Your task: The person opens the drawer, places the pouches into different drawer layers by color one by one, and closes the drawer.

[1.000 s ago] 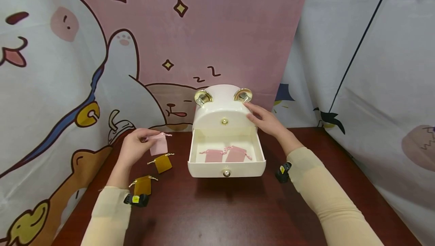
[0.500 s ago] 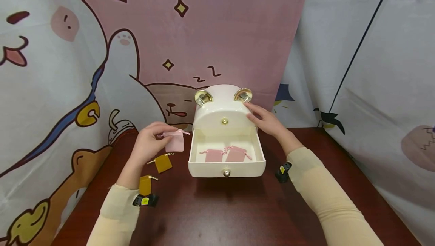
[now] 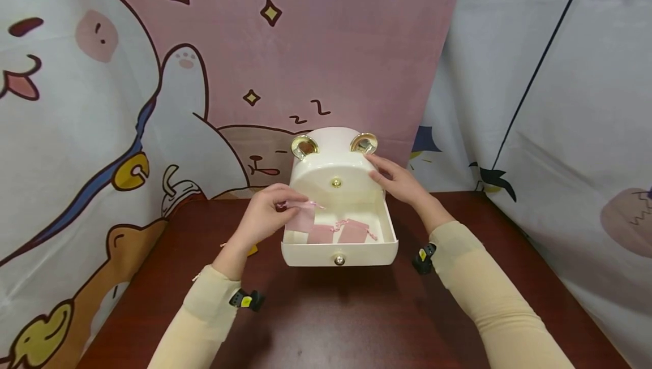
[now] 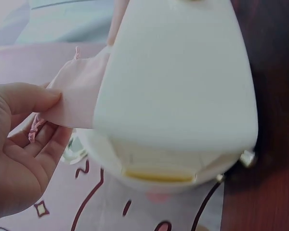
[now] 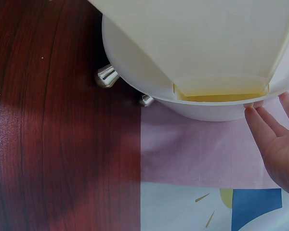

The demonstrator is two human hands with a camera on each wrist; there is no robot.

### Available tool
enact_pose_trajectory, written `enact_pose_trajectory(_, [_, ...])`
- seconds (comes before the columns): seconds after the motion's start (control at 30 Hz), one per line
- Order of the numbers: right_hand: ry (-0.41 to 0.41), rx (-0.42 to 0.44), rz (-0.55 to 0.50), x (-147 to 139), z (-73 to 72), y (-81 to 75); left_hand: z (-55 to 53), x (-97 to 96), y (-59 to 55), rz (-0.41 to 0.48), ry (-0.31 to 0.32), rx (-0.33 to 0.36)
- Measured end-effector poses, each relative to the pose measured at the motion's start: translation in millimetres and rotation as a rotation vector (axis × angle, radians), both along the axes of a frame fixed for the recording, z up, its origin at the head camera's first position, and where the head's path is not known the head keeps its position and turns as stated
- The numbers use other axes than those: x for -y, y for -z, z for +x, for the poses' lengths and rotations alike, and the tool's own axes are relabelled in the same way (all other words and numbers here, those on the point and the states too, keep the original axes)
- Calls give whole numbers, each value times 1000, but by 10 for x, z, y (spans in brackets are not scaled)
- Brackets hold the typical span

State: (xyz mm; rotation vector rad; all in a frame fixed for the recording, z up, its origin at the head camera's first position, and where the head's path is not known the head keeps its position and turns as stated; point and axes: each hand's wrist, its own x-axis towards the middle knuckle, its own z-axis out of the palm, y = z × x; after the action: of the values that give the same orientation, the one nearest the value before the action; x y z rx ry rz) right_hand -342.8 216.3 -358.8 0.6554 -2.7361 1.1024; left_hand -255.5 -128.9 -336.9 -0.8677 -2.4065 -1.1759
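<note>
My left hand [image 3: 267, 214] pinches a pink drawstring pouch [image 3: 303, 219] near its corded top, over the left side of an open drawer [image 3: 340, 253]. In the left wrist view the thumb and fingers grip this pouch [image 4: 82, 91] beside the white drawer wall [image 4: 178, 72]. Two darker pink pouches [image 3: 353, 232] lie flat in the drawer. The drawer belongs to a cream box [image 3: 333, 157] with two gold-rimmed ears. My right hand [image 3: 399, 179] rests on the box's right side with its fingers extended; the right wrist view shows its fingertips touching the rim.
A mustard-yellow pouch [image 3: 252, 250] shows only in part behind the left wrist. The dark red wooden table [image 3: 326, 324] carries the box, which has small metal feet [image 5: 107, 76]. A printed cloth [image 3: 356, 46] hangs close behind it.
My left hand has carried the pink pouch rightward from the table's left side to over the drawer. Its forearm now covers most of the yellow pouches. The right hand stays in place.
</note>
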Motion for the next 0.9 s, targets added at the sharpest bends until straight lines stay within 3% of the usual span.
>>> enact_pose_trajectory(0.53, [-2,-1,2,5,8,-6,-64,-502,-48,24,118,-15])
enact_pose_trajectory(0.7, [-4,-10,1,8,2,-3,-91,-582,8,8,87,-13])
enact_pose_trajectory(0.9, [6,-18,12,3,1,-2,-73,-608,71,25,45,70])
